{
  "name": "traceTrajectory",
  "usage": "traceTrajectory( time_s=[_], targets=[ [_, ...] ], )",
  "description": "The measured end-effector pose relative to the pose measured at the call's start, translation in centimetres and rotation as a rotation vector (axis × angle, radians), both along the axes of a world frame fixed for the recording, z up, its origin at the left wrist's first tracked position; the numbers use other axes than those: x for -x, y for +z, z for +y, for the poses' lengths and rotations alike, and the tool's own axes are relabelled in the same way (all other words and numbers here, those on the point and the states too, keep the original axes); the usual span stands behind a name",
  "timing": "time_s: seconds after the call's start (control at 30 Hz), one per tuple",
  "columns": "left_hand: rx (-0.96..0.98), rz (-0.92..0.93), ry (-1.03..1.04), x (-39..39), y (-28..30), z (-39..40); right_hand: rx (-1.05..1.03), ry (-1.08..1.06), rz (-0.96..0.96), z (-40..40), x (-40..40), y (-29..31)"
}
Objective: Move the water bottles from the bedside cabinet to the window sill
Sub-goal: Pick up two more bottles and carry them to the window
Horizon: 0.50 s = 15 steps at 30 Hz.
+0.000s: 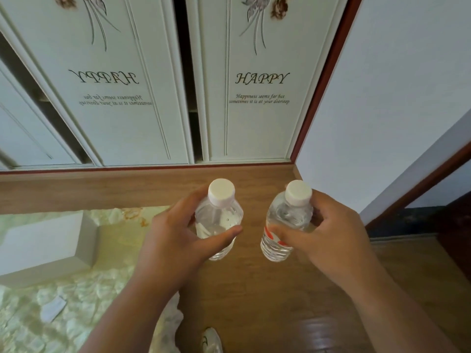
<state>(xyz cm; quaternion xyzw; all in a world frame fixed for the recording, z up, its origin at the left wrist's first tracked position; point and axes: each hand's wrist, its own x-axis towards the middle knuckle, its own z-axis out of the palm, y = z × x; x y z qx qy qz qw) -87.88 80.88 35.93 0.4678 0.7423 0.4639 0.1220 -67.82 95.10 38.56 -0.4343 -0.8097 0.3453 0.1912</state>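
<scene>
I hold two clear plastic water bottles with white caps above a wooden floor. My left hand (175,240) is wrapped around the left water bottle (219,215), thumb across its front. The right water bottle (288,220), which carries a red and white label, is gripped by my right hand (328,230). Both bottles stand roughly upright, side by side and apart, in the middle of the view. Neither a bedside cabinet nor a window sill is in sight.
White wardrobe doors (260,98) printed with "HAPPY" stand straight ahead, one gap between them dark. A bed with a pale green cover (76,314) and a white box (43,245) lies at the left. A white wall (395,98) and a dark doorway (453,217) are at the right.
</scene>
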Motion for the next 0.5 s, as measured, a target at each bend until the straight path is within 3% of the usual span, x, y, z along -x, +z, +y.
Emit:
traceTrajectory(
  time_s=[0.2,0.5],
  targets=[
    [0.046,0.014,0.013,5.6,-0.3,2.3,-0.04,-0.026,0.054,1.8,5.6,-0.9],
    [0.063,-0.062,0.065,9.9,-1.1,5.5,-0.017,0.004,-0.02,6.2,10.9,-2.1]
  ],
)
